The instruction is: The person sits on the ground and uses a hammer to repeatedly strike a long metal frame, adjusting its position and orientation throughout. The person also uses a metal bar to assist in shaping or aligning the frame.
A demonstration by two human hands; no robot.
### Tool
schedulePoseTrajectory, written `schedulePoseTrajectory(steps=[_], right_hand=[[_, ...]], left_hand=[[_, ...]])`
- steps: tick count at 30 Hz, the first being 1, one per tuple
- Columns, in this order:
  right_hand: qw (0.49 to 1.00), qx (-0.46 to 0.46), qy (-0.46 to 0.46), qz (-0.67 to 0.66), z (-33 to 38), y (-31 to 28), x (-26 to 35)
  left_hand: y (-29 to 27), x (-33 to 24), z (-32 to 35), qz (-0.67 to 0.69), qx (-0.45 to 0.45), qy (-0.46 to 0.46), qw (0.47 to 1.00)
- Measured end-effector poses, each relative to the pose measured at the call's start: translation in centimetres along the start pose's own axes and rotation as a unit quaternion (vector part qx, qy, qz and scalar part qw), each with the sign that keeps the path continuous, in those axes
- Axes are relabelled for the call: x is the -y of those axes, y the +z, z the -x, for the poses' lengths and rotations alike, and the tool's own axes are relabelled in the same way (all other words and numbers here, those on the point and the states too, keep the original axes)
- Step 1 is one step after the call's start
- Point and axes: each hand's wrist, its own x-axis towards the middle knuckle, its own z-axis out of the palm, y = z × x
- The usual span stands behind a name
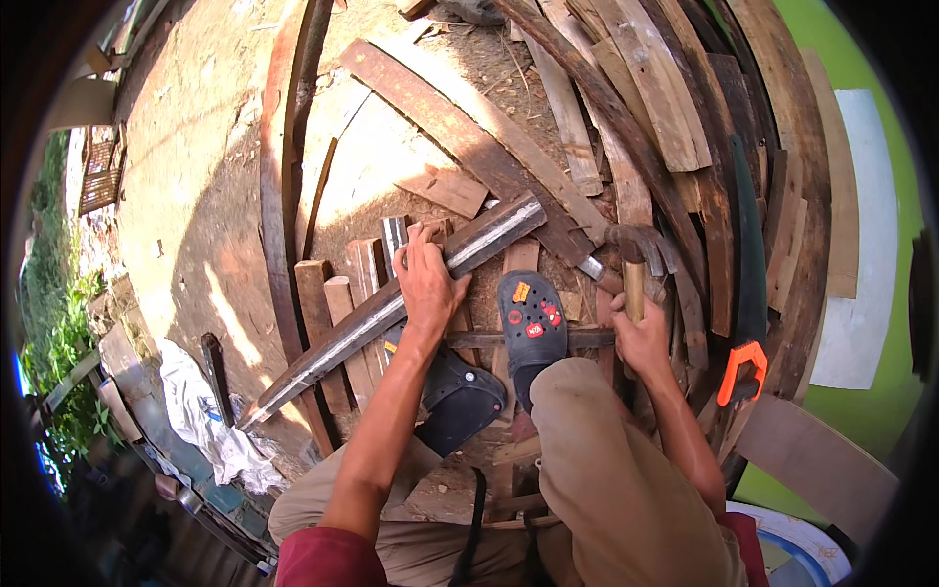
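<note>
A long dark wooden beam (337,354) with a whitish stripe along its side lies slantwise, from the lower left up to the middle. My left hand (430,279) is wrapped over its upper part, fingers bent round the far edge. In my right hand (643,338) is a claw hammer (634,279), gripped by its wooden handle, the head pointing away from me. Beside the hammer head, a metal-ended tool (591,266) lies near a reddish-brown plank (440,112); its kind is hard to make out. Short wood pieces (337,293) lie under the beam.
My feet, in dark clogs (533,318), stand among the wood. Many planks (655,88) are piled at right, with a handsaw (743,362) with an orange handle. A white plastic sack (201,411) lies at left, and a round white-and-blue basin (792,538) at lower right.
</note>
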Motion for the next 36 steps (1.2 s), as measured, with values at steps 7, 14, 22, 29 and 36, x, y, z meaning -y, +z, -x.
schedulePoseTrajectory(steps=[7,14,22,29,36], right_hand=[[0.996,-0.009,0.079,0.032,0.4,-0.7,1.2],[0.996,0.005,0.088,-0.007,0.6,-0.4,1.5],[0.947,0.099,0.182,-0.246,-0.4,-0.1,12.0],[0.929,0.187,0.274,-0.161,-3.8,1.3,14.2],[0.950,0.151,0.187,-0.200,-4.2,0.1,15.1]], left_hand=[[0.8,-0.4,1.0,0.037,0.058,-0.042,0.997],[0.5,-1.3,1.3,-0.005,0.050,-0.052,0.997],[-0.3,-2.0,2.1,-0.008,0.039,-0.079,0.996],[-0.5,-2.6,1.9,-0.017,0.030,-0.075,0.997],[-1.0,-1.7,1.7,-0.037,-0.013,-0.083,0.996]])
